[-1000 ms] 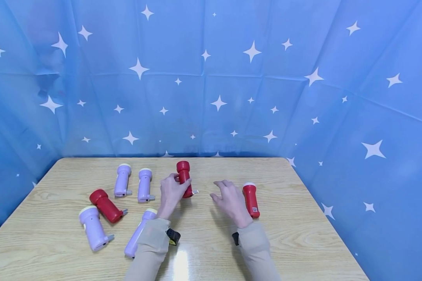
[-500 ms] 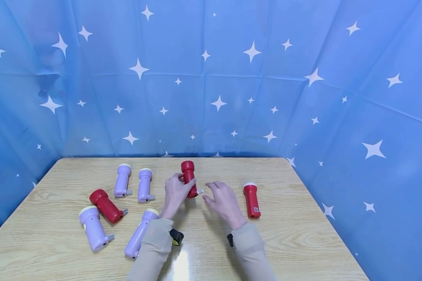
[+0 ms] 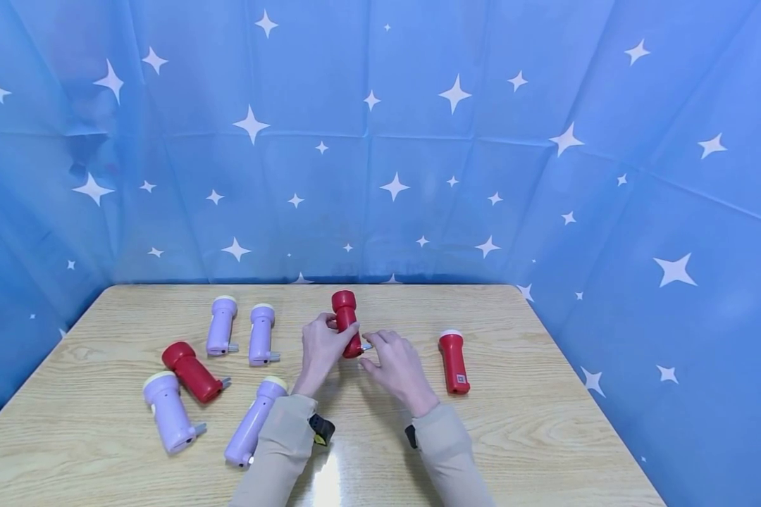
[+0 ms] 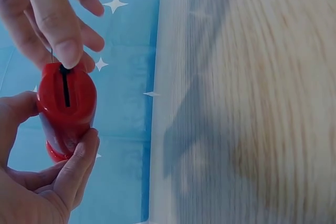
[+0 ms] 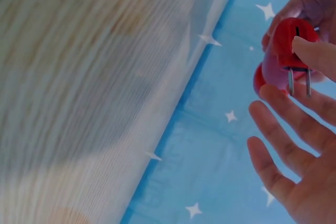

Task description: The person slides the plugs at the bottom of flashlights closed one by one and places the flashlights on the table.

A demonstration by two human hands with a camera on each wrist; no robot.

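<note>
Near the middle of the table, my left hand (image 3: 322, 348) grips a red flashlight (image 3: 347, 320) round its body, lamp end away from me. Two metal plug prongs (image 5: 300, 81) stick out from its tail. My right hand (image 3: 398, 366) is at that tail end. In the left wrist view the right thumb (image 4: 67, 51) lies at a black slider in the slot of the flashlight's end. The other right fingers (image 5: 283, 145) are spread beside the prongs, holding nothing. Right of my hands lies another red flashlight (image 3: 454, 362) with a white rim.
On the left lie a red flashlight (image 3: 192, 372) and several purple flashlights (image 3: 168, 415), their prongs sticking out. One purple flashlight (image 3: 254, 422) is partly behind my left sleeve. A blue star-patterned curtain (image 3: 380, 176) stands behind the wooden table (image 3: 545, 422).
My left hand has moved slightly right with the red flashlight. My right hand has come left, away from the right-hand flashlight, and now meets the held flashlight's tail end.
</note>
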